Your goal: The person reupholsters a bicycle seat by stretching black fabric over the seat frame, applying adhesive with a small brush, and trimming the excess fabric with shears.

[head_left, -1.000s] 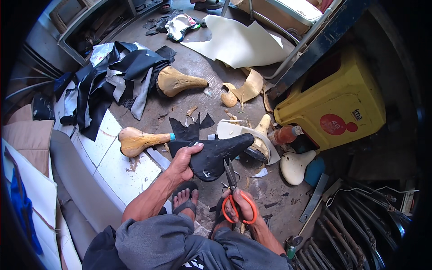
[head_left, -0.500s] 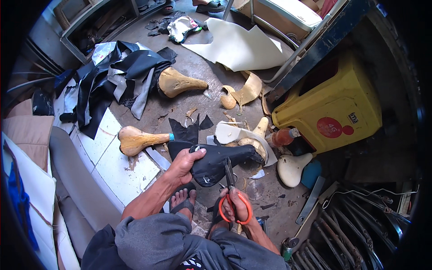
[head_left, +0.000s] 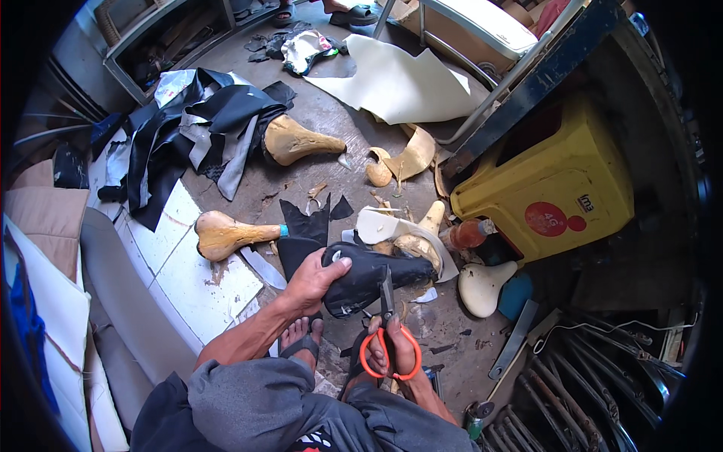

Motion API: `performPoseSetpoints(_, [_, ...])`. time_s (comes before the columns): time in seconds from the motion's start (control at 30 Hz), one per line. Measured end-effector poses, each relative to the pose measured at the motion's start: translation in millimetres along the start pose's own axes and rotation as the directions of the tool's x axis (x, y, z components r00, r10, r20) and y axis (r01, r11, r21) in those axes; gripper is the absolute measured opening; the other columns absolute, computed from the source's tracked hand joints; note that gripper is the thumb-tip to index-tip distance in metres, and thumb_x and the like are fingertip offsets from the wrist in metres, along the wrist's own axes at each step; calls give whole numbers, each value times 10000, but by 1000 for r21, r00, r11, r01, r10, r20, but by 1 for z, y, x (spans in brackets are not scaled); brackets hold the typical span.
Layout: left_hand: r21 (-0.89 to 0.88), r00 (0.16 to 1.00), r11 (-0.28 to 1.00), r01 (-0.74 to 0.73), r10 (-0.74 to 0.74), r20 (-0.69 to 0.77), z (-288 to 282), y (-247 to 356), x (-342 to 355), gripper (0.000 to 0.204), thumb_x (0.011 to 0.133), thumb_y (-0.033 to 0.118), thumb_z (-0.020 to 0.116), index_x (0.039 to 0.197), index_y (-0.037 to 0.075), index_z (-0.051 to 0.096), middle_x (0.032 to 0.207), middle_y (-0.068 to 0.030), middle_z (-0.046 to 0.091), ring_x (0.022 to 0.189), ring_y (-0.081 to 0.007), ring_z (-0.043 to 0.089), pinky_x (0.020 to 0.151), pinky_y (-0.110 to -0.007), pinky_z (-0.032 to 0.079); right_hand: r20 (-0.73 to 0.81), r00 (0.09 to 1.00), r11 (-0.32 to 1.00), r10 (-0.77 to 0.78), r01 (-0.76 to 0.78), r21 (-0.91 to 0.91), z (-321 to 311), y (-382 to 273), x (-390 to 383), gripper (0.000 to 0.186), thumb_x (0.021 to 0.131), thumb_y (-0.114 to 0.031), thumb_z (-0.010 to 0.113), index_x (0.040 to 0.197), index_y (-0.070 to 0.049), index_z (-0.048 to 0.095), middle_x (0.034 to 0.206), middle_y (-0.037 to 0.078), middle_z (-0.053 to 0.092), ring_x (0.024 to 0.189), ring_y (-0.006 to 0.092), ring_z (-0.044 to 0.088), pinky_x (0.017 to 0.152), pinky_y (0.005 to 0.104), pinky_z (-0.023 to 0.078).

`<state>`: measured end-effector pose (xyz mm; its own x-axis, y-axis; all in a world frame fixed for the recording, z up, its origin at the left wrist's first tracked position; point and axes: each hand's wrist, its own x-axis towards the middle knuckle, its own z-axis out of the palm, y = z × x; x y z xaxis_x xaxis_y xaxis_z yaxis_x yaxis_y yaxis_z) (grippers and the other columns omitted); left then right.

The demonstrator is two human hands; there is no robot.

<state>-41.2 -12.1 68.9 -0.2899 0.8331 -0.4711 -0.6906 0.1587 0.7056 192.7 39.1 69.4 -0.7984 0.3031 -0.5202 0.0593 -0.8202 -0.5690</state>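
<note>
My left hand (head_left: 315,280) grips the wide end of a black-covered bicycle saddle (head_left: 373,277), thumb on top. The saddle's narrow nose points right, over the debris on the floor. In my right hand (head_left: 398,348) is a pair of scissors (head_left: 387,301) with orange handles, fingers through the loops. Its dark blades point away from me and lie against the saddle's near edge; whether they bite into the cover cannot be made out. Just beyond the saddle are black cover scraps (head_left: 307,222) and a cream padding piece (head_left: 380,226).
Bare yellowish saddles (head_left: 226,232) lie left and farther back, near a heap of black sheet material (head_left: 215,113). A yellow plastic stool (head_left: 550,188) lies tipped at right, by a white saddle (head_left: 483,288) and dark metal tubes (head_left: 580,384). Another person's feet (head_left: 350,13) show at the top.
The saddle and my left hand have shifted slightly to the right and toward me. The scissors stay by the saddle's near edge. More of the other person's feet shows.
</note>
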Motion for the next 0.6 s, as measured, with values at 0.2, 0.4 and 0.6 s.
performPoseSetpoints(0.2, [185, 998, 981, -53, 46, 44, -10, 3, 6, 339, 950, 156, 661, 1206, -42, 560, 1019, -70, 669, 907, -130, 648, 846, -296, 550, 12, 999, 992, 53, -51, -115, -7, -1, -4, 536, 1074, -505, 321, 1018, -18, 536, 526, 10, 399, 349, 99, 327, 335, 239, 314])
performPoseSetpoints(0.4, [278, 997, 957, -77, 68, 42, -14, 8, 6, 385, 934, 181, 690, 1214, -45, 551, 1073, -75, 662, 935, -125, 633, 879, -287, 526, 126, 984, 991, 126, -131, 30, -12, 3, -12, 519, 1075, -497, 334, 1033, -23, 541, 533, 11, 422, 351, 90, 346, 340, 230, 326])
performPoseSetpoints(0.6, [232, 997, 969, -80, 78, 17, -13, 10, -2, 357, 916, 201, 696, 1181, -12, 589, 1026, -42, 668, 890, -100, 629, 832, -271, 529, 174, 969, 958, 178, -211, 196, -10, 0, -13, 497, 1086, -470, 319, 1060, -26, 541, 552, 14, 432, 362, 84, 360, 347, 226, 339])
